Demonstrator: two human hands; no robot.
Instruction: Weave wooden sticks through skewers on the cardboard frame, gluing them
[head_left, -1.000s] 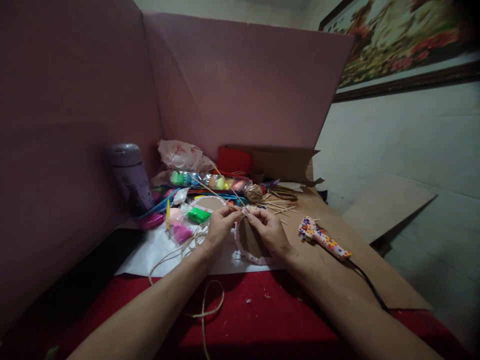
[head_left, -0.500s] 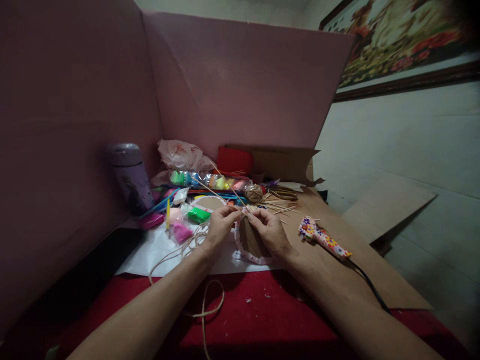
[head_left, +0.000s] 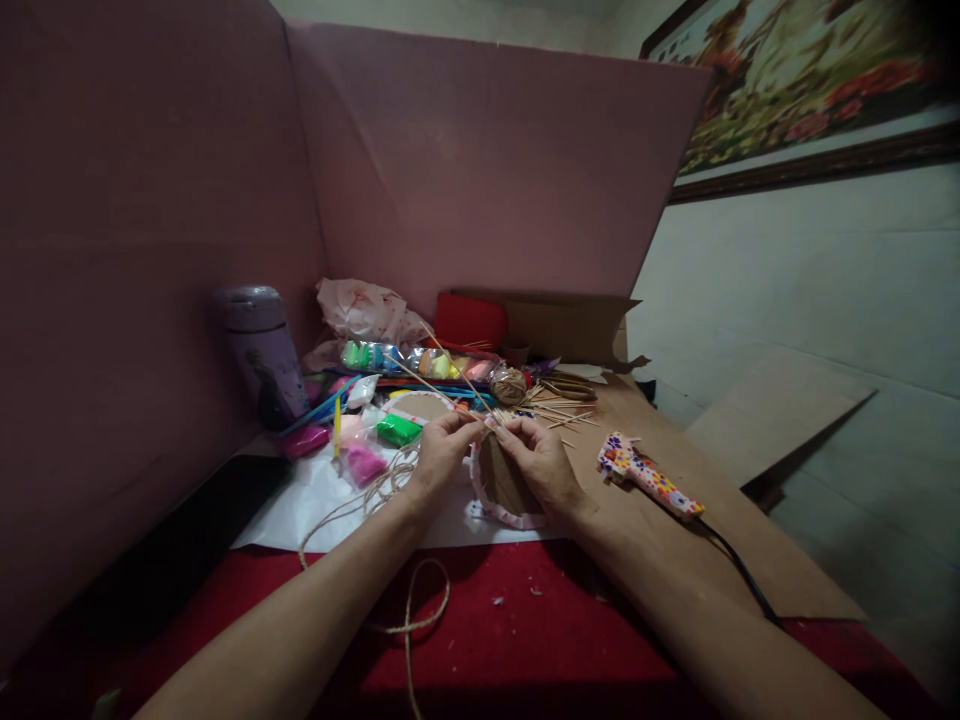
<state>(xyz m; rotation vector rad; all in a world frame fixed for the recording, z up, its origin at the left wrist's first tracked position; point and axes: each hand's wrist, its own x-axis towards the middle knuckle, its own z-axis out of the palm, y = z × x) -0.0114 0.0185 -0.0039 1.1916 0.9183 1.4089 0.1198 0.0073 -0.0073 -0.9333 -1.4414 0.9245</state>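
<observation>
My left hand and my right hand meet at the upper edge of a rounded cardboard piece rimmed with a pale, pinkish-white edging. Both are closed, thumbs and fingers pinching that edge. Two thin wooden sticks slant up and to the left from the fingertips. What exactly lies under the fingers is hidden. Behind my left hand lies a second cardboard piece with a similar pale rim. Loose jute twine coils beside my left wrist and trails over the red cloth.
A flower-patterned glue gun with a black cord rests on the cardboard sheet at right. Wooden sticks, a twine ball and packets of coloured clay lie behind the hands. A purple bottle stands at left.
</observation>
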